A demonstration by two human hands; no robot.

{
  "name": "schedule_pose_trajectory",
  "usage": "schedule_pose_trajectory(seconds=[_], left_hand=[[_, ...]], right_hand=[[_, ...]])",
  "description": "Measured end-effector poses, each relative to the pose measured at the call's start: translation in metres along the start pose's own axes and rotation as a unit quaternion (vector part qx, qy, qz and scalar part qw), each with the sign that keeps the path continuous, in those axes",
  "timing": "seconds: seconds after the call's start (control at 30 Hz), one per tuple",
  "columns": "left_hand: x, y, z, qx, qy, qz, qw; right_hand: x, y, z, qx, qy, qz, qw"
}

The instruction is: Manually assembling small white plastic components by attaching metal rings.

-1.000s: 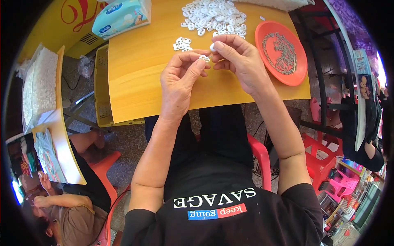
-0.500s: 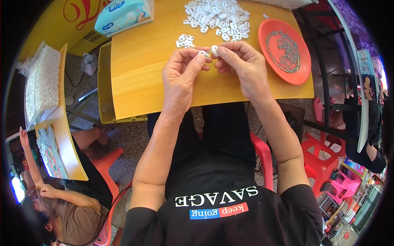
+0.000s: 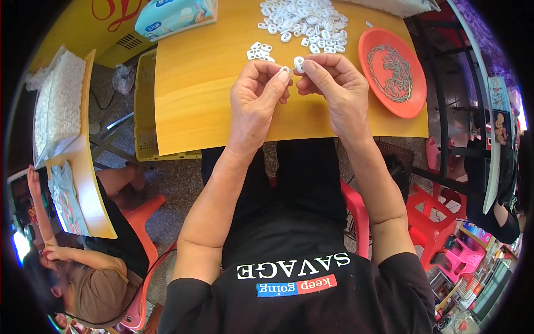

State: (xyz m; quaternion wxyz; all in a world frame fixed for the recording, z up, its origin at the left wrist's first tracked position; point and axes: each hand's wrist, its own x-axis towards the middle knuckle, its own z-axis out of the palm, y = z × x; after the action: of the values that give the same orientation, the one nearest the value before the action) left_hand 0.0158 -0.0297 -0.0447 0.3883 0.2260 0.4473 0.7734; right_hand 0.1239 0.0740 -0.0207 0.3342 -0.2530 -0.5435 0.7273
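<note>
1. Left hand [image 3: 251, 103]: raised above the near half of the desk [image 3: 206, 119]. Thumb pressed to the bent forefinger, the other fingers curled in; a small white piece [image 3: 285, 69] was pinched at the tips, mostly covered. The tip grip probably suited so slight an item, leaving its edge exposed.

2. Right hand [image 3: 340, 92]: opposite the left, its thumb and forefinger closed on a white oval piece [image 3: 298, 63], remaining fingers folded below. The oval stood out past the fingertips, seemingly so that its face stayed visible.

3. Gap between the hands: narrow, the two held pieces just beside each other. Something thin appeared there, too small to identify; whether the pieces touched could not be told. Holding both close together likely steadied them under the wearer's eye.

4. Small cluster of white holed pieces [image 3: 260, 52]: just beyond the left hand, apart from the main heap, perhaps to keep it distinct.

5. Large heap of white oval pieces [image 3: 303, 22]: loose at the far side, presumably left spread for easy picking.

6. Red plate [image 3: 417, 96]: on the desk, right of the right hand, bearing slender grey metal pieces [image 3: 399, 78]; its rim probably served to contain them.
</note>
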Motion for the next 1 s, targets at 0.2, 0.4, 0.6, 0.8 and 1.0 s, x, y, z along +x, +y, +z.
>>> schedule_pose_trajectory(seconds=[0.2,0.4,0.6,0.8,1.0], left_hand=[[0.0,0.0,0.0,-0.004,0.008,0.002,1.0],[0.0,0.0,0.0,0.002,0.015,-0.002,1.0],[0.001,-0.001,-0.001,-0.012,0.008,-0.01,1.0],[0.002,0.0,0.0,-0.034,0.022,-0.013,0.999],[0.003,-0.002,-0.003,-0.04,-0.002,0.003,0.999]], right_hand=[[0.0,0.002,0.004,-0.088,0.004,-0.076,0.993],[0.0,0.006,0.003,-0.225,-0.003,-0.187,0.956],[0.003,0.009,0.005,-0.222,-0.005,-0.192,0.956],[0.007,0.012,0.002,-0.231,-0.047,-0.195,0.952],[0.007,0.004,0.002,-0.175,-0.05,-0.117,0.976]])
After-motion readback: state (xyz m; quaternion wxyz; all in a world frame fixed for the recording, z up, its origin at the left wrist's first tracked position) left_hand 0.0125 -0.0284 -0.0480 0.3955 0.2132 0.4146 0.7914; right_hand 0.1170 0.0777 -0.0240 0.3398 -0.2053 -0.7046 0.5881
